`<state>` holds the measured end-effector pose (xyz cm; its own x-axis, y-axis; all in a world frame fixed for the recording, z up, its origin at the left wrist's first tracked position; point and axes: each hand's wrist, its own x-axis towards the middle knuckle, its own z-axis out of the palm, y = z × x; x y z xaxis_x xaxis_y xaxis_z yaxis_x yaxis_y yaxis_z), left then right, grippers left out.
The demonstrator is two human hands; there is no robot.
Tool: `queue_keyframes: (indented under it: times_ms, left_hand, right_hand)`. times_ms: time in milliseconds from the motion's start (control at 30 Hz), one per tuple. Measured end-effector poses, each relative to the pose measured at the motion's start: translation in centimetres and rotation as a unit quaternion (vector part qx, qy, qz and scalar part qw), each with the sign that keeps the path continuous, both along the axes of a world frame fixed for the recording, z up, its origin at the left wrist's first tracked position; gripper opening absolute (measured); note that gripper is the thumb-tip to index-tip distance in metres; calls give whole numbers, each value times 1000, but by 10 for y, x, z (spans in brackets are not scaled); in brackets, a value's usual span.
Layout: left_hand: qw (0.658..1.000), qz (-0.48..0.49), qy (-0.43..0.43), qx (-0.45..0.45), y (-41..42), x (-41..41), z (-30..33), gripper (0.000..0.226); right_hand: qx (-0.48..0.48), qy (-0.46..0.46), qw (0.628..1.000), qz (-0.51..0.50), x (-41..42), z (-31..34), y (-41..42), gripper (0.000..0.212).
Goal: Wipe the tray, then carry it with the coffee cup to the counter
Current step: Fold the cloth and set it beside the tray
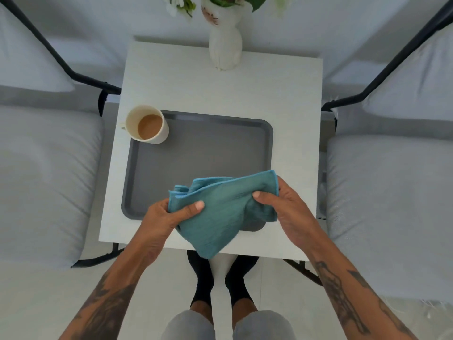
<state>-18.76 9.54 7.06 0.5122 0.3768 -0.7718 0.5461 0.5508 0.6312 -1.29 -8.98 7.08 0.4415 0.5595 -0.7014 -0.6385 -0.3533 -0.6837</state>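
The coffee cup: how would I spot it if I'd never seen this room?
Find the white table between two grey cushioned seats. On it lies a grey tray; the coffee cup stands at its far left corner. It is cream, holding light brown coffee.

— Where do things sit on the table (282, 99)?
— The tray (208, 148) lies toward the near edge, the coffee cup (148, 125) in the tray's far-left corner; a vase (225, 49) stands at the far edge.
— And the cloth (220, 209)?
— Over the tray's near edge, held between the left hand (166, 217) and right hand (284, 207). Cushioned seats (44, 182) flank the table left and right.
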Motion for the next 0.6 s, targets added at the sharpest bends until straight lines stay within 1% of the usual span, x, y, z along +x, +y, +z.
queue_keyframes:
  times_ms: [67,100,167,267,333,433,467,533,600]
  left_hand:
    - [999,29,-8,-20,5,-4,-1,62]
    - [998,34,-17,-42,8,-7,-1,61]
    - [996,10,-23,-86,15,-12,0,52]
    - [994,-3,-12,-111,26,-21,-1,55]
    - [996,15,7,-82,32,-25,-2,61]
    - [999,33,37,-13,39,-31,-2,66]
    - [998,36,45,3,40,-32,-2,62]
    - [996,50,64,37,38,-31,2,44]
    - [991,46,87,89,32,-28,7,30]
  right_hand:
    - [-13,-4,1000,-9,4,-3,-2,33]
    - [-14,-4,1000,-18,6,-3,-3,34]
    - [-15,0,999,-37,9,-3,-3,34]
    - [-55,-19,998,-30,15,-2,-6,23]
    - [-82,-32,996,-10,19,-1,-9,14]
    - [-91,-34,995,8,23,2,-12,19]
    - [-90,-36,995,11,23,3,-12,20]
    - [-85,-42,995,14,21,7,-10,20]
    - [-102,-85,991,23,16,11,-6,20]
